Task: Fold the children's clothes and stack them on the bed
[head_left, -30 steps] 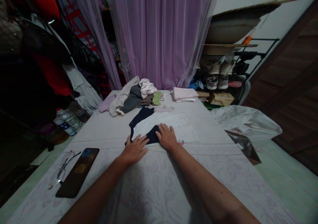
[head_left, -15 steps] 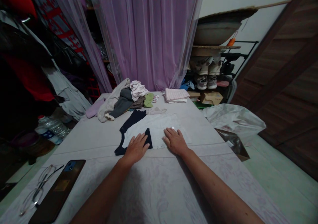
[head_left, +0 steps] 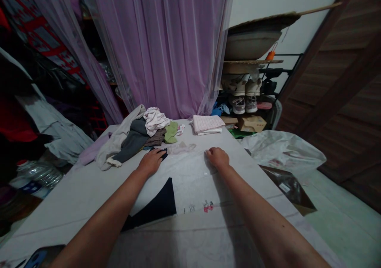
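Observation:
A white shirt with navy sleeves is laid out on the light cloth-covered table, small printed marks along its near edge. My left hand is at the far side of the shirt, its fingers closed on the navy far sleeve. My right hand has curled fingers pinching the shirt's far edge, farther right; its fingertips are partly hidden. The near navy sleeve lies flat, partly behind my left forearm.
A heap of clothes sits at the far left of the table. Folded pink cloths lie at the far right. A phone is at the near left. Beyond the table are a purple curtain, a shoe rack and a plastic bag.
Both hands have moved from resting flat on the shirt to its far edge, and their fingers have closed there. The shirt now sits nearer, and the view has shifted.

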